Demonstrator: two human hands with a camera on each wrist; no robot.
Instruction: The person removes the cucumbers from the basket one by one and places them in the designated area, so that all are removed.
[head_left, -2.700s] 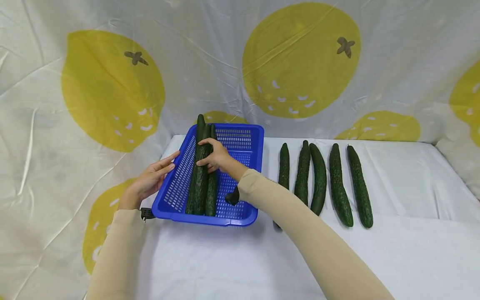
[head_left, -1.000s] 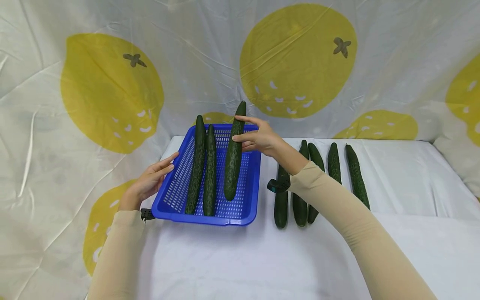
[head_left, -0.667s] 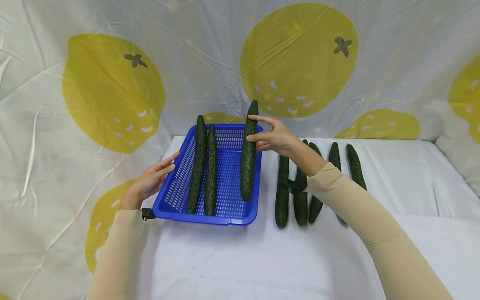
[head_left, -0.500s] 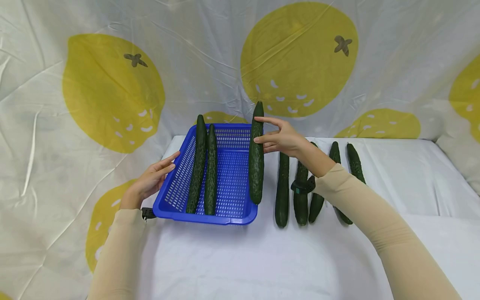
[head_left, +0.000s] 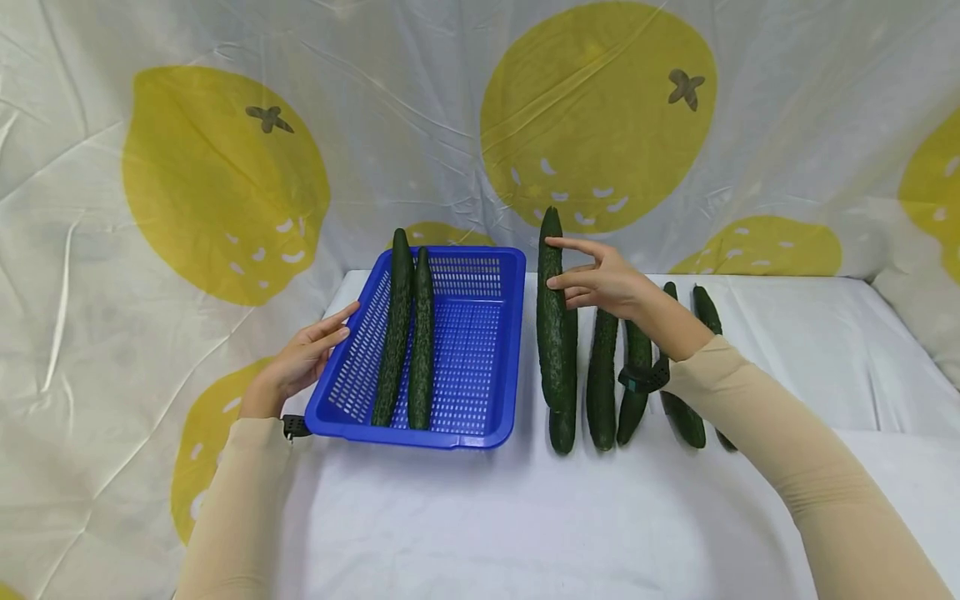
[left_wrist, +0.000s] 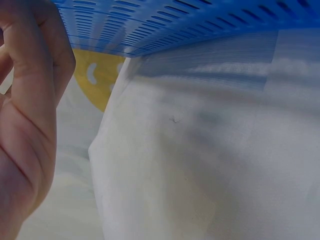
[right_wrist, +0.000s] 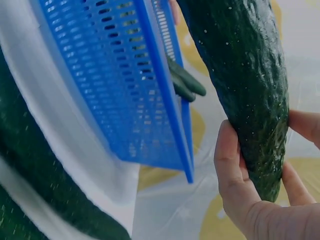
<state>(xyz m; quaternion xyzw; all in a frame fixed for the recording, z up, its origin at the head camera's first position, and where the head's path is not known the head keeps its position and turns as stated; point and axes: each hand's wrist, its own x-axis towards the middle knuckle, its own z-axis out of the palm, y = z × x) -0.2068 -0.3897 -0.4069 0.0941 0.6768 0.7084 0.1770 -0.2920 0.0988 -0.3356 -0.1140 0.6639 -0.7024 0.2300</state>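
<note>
My right hand (head_left: 603, 283) pinches a long dark green cucumber (head_left: 551, 333) near its far end, thumb on one side and fingertips on the other. In the head view this cucumber hangs upright, overlapping another cucumber (head_left: 562, 437) on the table. The right wrist view shows the bumpy cucumber (right_wrist: 250, 95) between the fingers and thumb. At the left side of a blue plastic basket (head_left: 519, 333), my left hand (head_left: 303, 358) touches the rim from outside with extended fingers. Two cucumbers (head_left: 393, 350) (head_left: 422, 350) lean lengthwise in the basket's left half.
Several more cucumbers (head_left: 602, 392) lie side by side on the white-covered table (head_left: 450, 525), right of the basket, partly hidden by the right forearm. A white cloth (head_left: 405, 100) printed with yellow lemons hangs behind and at the left.
The right hand has lifted one cucumber out of the basket and carried it rightward past the basket's rim, over the row on the table. The left hand and basket have stayed put.
</note>
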